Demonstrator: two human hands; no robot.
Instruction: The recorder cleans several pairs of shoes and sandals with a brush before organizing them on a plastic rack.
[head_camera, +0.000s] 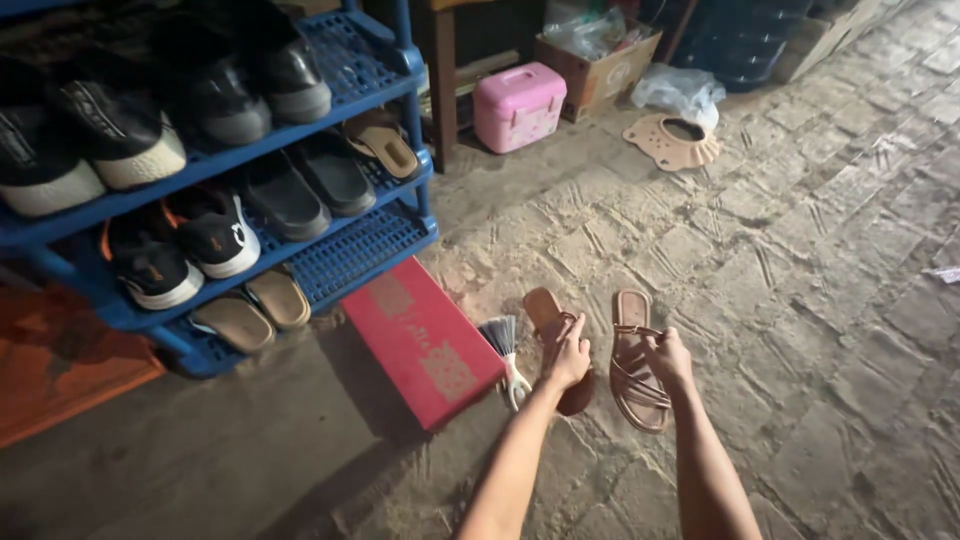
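Note:
Two brown strappy sandals lie side by side on the stone floor. My left hand (568, 358) grips the left sandal (546, 312) by its straps near the middle. My right hand (668, 356) is closed on the straps of the right sandal (636, 380). Both arms reach forward from the bottom of the view. A small brush (505, 345) with dark bristles and a white handle lies just left of my left hand.
A red flat box (422, 342) lies on the floor beside the brush. A blue shoe rack (350, 255) filled with several shoes stands at left. Farther back are a pink case (518, 105), a cardboard box (600, 65) and a beige flat piece (672, 142).

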